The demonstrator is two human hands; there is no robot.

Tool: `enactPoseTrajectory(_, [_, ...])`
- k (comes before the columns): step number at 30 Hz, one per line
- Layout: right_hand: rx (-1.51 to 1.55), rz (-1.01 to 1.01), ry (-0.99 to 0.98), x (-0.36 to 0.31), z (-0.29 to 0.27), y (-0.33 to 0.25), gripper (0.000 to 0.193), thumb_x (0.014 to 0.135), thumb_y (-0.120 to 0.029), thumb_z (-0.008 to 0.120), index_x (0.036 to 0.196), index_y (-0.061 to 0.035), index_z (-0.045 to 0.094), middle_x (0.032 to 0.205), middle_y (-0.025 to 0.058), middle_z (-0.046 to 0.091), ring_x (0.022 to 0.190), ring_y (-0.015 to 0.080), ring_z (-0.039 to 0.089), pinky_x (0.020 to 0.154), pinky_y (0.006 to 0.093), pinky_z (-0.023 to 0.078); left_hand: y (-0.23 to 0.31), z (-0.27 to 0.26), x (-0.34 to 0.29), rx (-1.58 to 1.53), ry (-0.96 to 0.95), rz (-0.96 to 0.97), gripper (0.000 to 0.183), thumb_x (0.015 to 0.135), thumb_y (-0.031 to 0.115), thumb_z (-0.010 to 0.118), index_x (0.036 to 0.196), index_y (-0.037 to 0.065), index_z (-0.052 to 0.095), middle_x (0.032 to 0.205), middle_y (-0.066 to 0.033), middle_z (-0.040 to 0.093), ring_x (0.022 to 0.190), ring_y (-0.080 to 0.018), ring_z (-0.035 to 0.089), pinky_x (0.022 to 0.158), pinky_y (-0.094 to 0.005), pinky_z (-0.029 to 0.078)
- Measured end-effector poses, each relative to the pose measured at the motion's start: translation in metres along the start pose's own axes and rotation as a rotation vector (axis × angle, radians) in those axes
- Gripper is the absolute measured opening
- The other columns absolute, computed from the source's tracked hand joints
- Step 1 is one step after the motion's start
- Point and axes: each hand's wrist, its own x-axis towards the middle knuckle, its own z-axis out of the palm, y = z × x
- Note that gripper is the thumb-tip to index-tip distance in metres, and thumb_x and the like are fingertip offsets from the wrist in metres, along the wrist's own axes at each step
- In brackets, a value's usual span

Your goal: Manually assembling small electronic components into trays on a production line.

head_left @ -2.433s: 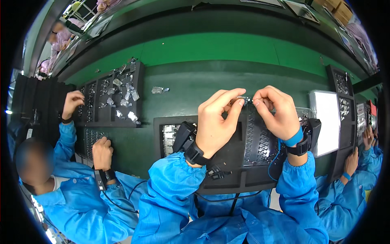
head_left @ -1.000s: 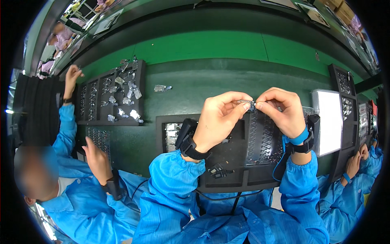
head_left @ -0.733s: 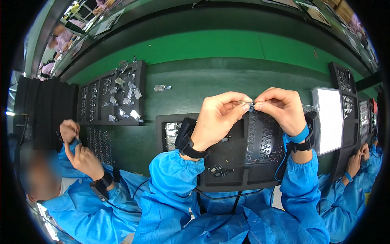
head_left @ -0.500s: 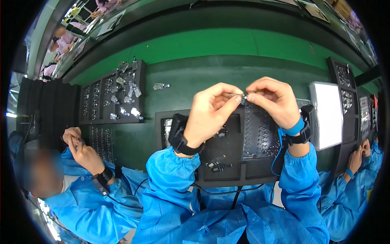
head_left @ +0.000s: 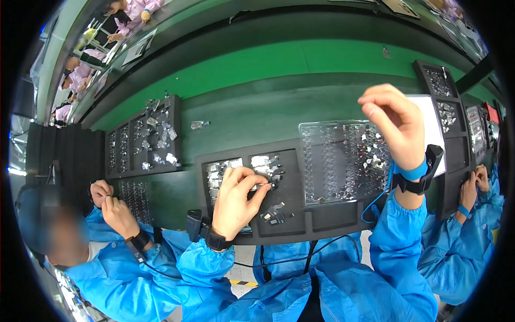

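Observation:
My left hand (head_left: 236, 199) is over the black foam tray (head_left: 284, 233), thumb and forefinger pinched together beside a cluster of small silver-and-black electronic parts (head_left: 265, 164). Whatever is between those fingertips is too small to make out. Just below them, a few dark flat parts (head_left: 274, 216) lie in the same tray compartment. My right hand (head_left: 398, 126) is raised above the right end of a clear plastic tray (head_left: 328, 201) with rows of tiny parts. Its fingers are curled in toward the thumb, and I cannot see what they hold, if anything.
A black tray of silver parts (head_left: 161, 137) stands at the left, with one loose part (head_left: 200, 124) beside it. A white sheet (head_left: 437, 134) and another black tray (head_left: 457, 155) are at the right. Co-workers' hands (head_left: 115, 209) work on both sides. A blue coiled cord (head_left: 368, 213) hangs near my right wrist.
My hands, which met around a small thin part, have separated. The left has moved down and left to the black tray; the right has moved right and slightly up, uncovering the clear tray.

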Motion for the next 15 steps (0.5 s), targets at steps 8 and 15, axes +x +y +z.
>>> enactPoseTrajectory(8, [-0.309,0.213,-0.064,-0.074,-0.029,0.013,0.008,0.089,-0.001,0.073,0.096,-0.0001,0.074,0.096,0.0086,0.071,0.078,0.0161,0.064,0.065,0.0269,0.048,0.003,-0.019,0.034,0.020,0.035,0.050,0.018,0.082,0.008,0.080,0.099,0.005,0.074,0.093,-0.0089,0.059,0.089,-0.0292,0.058,0.078,-0.0388,0.049])
enactPoseTrajectory(15, [-0.489,0.167,-0.064,-0.106,-0.024,0.034,0.023,0.080,0.001,0.077,0.102,-0.0021,0.074,0.110,0.0110,0.066,0.104,0.0323,0.067,0.088,0.0402,0.054,0.006,0.023,0.182,-0.006,-0.028,0.269,0.022,0.090,0.024,0.073,0.101,0.005,0.075,0.098,-0.0134,0.070,0.092,-0.0291,0.068,0.083,-0.0385,0.054])
